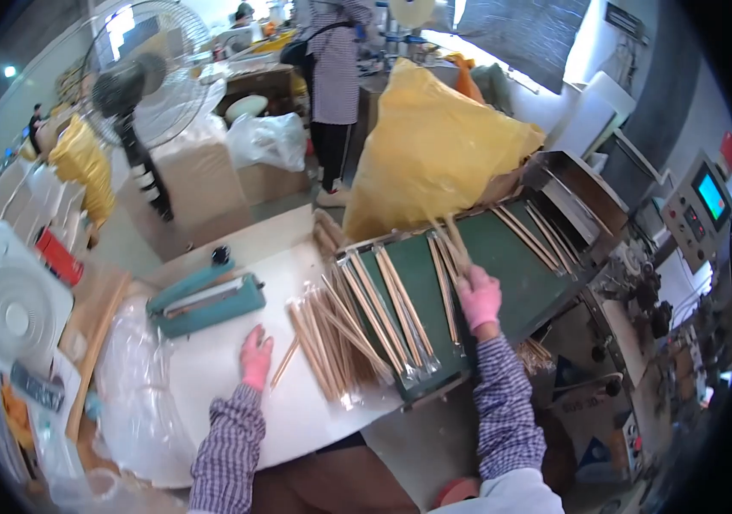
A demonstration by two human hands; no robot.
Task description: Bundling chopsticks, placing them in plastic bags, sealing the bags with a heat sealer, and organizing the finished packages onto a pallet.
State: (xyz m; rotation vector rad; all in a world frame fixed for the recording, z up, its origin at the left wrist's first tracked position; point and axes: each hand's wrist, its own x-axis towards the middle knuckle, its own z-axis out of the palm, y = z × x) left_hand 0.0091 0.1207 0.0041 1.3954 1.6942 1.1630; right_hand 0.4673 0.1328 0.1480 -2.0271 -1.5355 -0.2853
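My left hand (256, 356), in a pink glove with bare-looking fingertips, is above the white tabletop (211, 372) with its fingers apart and nothing in it. My right hand (480, 297), in a matching glove, is closed on blurred wooden sticks (456, 241) over the green conveyor belt (501, 286). Pairs of wooden chopsticks in clear sleeves (404, 308) lie across the belt, some left of my right hand and others farther right. A loose pile of wrapped chopsticks (327, 347) lies where the white table meets the belt. Left of it stands a teal hand sealer (211, 305).
Clear plastic bags (138, 385) lie at the table's left. A large yellow sack (430, 154) stands behind the belt, and a control panel (700, 205) is at the right. A standing fan (141, 83) is at upper left; a person (335, 77) stands beyond.
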